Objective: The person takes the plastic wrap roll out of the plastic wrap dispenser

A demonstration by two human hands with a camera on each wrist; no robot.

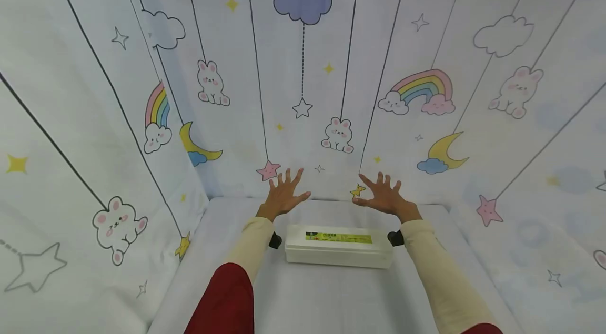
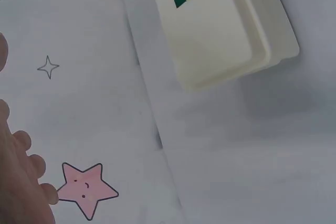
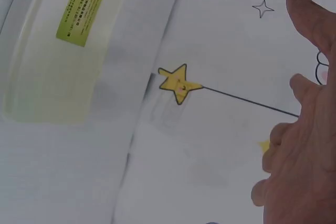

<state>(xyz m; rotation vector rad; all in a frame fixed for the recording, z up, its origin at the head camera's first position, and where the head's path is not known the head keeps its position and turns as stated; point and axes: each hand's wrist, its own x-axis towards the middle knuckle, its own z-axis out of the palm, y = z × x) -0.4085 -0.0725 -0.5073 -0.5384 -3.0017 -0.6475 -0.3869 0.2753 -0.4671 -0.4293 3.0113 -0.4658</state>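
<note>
A long white plastic box [image 1: 338,255] with a lid and a green-yellow label [image 1: 338,238] lies crosswise on the white-covered table. Both hands are held out above and beyond it, palms forward with fingers spread. My left hand [image 1: 282,196] is off the box's left end, holding nothing. Opposite it, my right hand [image 1: 385,197] is spread the same way beyond the right end, also holding nothing. In the left wrist view, one end of the box [image 2: 215,40] shows, with fingers at the left edge. In the right wrist view, the hand [image 3: 310,135] is apart from the box [image 3: 47,77].
White cloth walls [image 1: 303,144] printed with rabbits, stars, clouds and rainbows enclose the table [image 1: 326,297] at the back and both sides. The table's far edge meets the back wall just behind the box. Dark wrist-camera mounts [image 1: 395,239] sit under both wrists.
</note>
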